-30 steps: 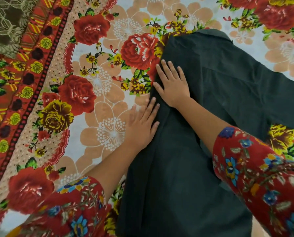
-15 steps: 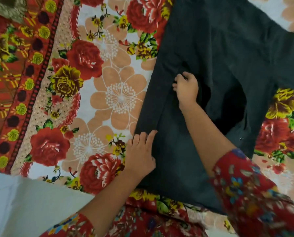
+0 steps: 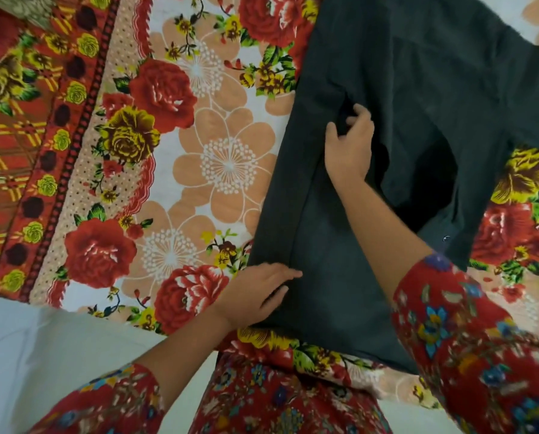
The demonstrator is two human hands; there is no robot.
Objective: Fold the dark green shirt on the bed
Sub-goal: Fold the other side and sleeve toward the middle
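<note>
The dark green shirt (image 3: 418, 98) lies spread on the bed, on a floral sheet (image 3: 224, 164), in the right half of the view. Its left side is folded inward along a long crease. My left hand (image 3: 258, 292) lies flat on the shirt's lower left corner, fingers together and pointing right, pressing the folded edge. My right hand (image 3: 351, 145) is at the middle of the shirt, with fingers and thumb pinching a fold of the fabric. A dark hollow (image 3: 431, 180) gapes in the cloth just right of that hand.
The sheet has a red patterned border (image 3: 58, 151) running along the left. The bed's near edge crosses the bottom, with a pale floor (image 3: 42, 355) below it at the left. My red floral sleeves and dress (image 3: 277, 399) fill the bottom of the view.
The view has dropped toward the shirt's near hem. My left hand slid down the left fold to the lower corner. My right hand went from flat to pinching fabric at mid-shirt.
</note>
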